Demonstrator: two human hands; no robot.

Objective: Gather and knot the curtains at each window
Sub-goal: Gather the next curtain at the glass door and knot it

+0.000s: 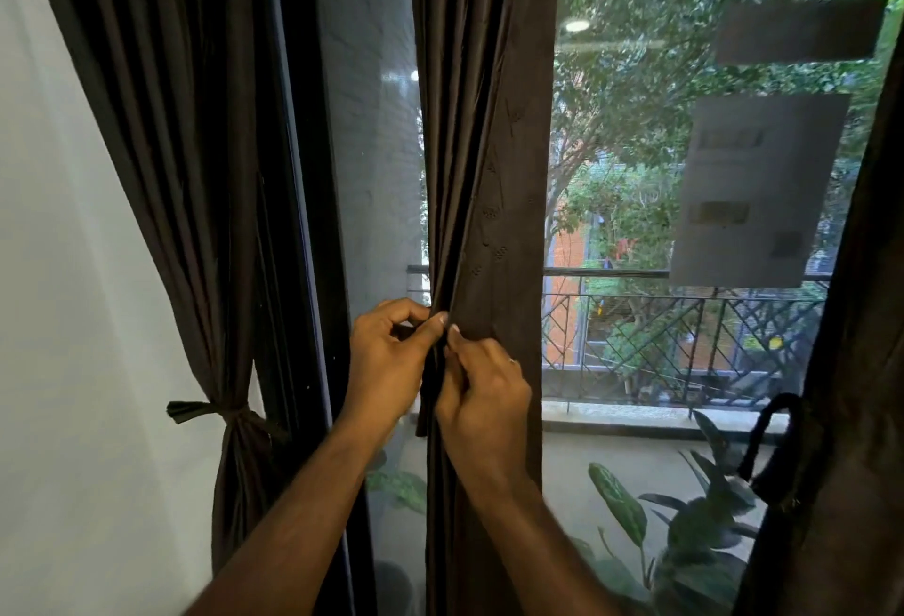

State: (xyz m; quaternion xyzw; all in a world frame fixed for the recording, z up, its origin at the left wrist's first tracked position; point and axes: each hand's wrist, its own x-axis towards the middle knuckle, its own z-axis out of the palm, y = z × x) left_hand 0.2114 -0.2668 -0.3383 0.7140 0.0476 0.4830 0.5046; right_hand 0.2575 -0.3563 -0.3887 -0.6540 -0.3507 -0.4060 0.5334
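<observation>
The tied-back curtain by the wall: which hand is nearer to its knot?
Left. The left hand pinches the middle curtain, on the side toward the knot; the right hand grips the same curtain, farther over.

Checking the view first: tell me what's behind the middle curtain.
Behind the middle curtain is window glass, with a balcony railing and trees outside. Whatever sits directly behind the fabric is covered.

The middle curtain was dark brown with faint stitched motifs; the tied curtain matched, against a white wall.
</observation>
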